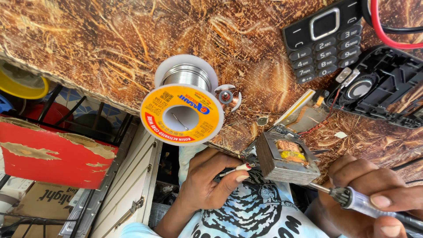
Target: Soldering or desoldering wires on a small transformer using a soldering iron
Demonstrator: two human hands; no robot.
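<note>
A: Biggest first?
B: Patterned tabletop (110,48); solder spool (182,114) w/ yellow label lies near its edge. Phone keypad (324,42) and black housing (387,88) sit well apart from it.
A: Transformer?
B: Small transformer (286,161) at table edge, betw. both hands.
A: Hands?
B: Left hand (207,185) pinched on thin wire (235,169) beside it. Right hand (374,202) clamped on soldering iron (357,200), tip under the transformer.

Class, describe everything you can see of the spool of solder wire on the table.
The spool of solder wire lies tipped on the brown patterned table, near its edge. Its white plastic reel carries shiny grey wire wound round the core. The facing flange wears a round yellow and red label around a hollow centre. No hand touches it; a small metal part sits right beside it.
</note>
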